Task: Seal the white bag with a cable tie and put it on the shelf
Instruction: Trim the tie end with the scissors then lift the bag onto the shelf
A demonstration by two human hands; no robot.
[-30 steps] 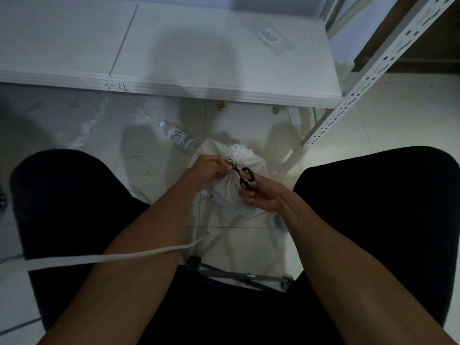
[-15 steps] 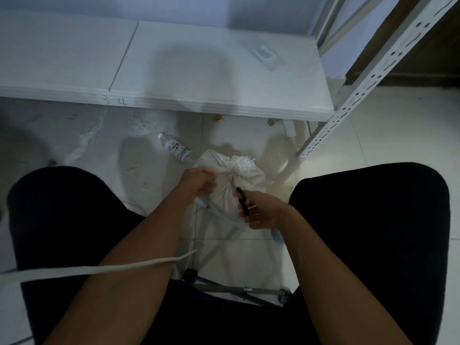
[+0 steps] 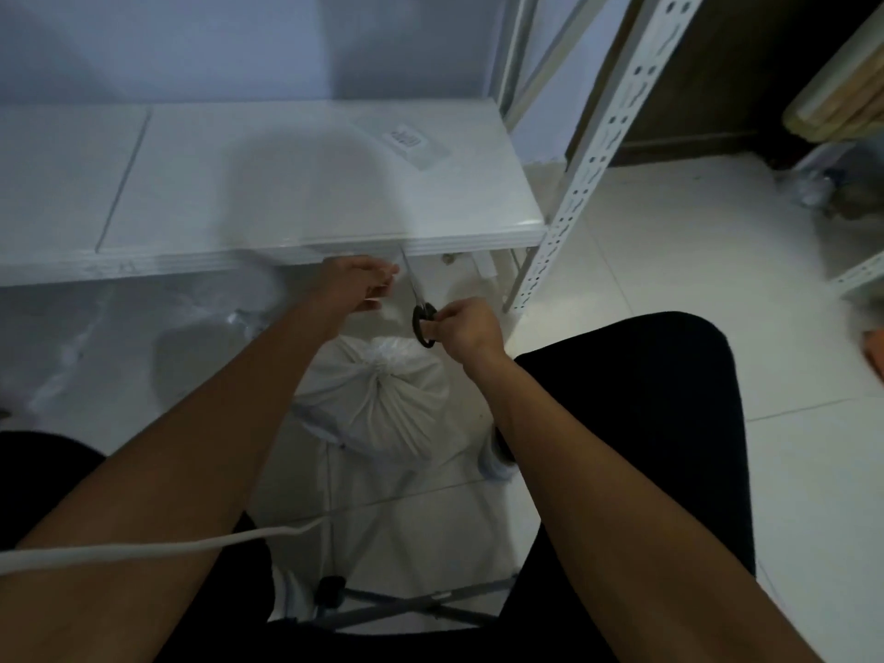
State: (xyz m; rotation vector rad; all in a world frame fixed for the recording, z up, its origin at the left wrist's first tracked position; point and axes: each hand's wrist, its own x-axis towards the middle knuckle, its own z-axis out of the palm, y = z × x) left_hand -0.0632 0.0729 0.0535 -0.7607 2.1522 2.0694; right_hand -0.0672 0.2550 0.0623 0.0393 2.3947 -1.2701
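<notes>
White bag (image 3: 382, 409): neck cinched, resting on floor below shelf (image 3: 296, 193). Right hand (image 3: 466, 327) clasps scissors (image 3: 421, 308) above bag, likely after trimming; left hand (image 3: 356, 284) loosely curled, contents indiscernible

White cloth bag (image 3: 382, 404), gathered at the neck; plain, no print, grey in the folds. Frayed white fringe above the tie.

Scissors (image 3: 423, 323): black loop handles, pale silver blades.

Flat white shelf board (image 3: 268, 193), glossy, with a clear label patch carrying small dark print; faint dark scribble on its front edge.

Upright white metal post (image 3: 607, 136), patterned with rows of dark punched slots.

Floor of pale cream tiles (image 3: 669, 260) with thin grey joints; white powdery smears at left.

Trousers (image 3: 636, 423) solid black. White flat strap (image 3: 143, 550) across the left forearm. Wall bluish-lilac.
</notes>
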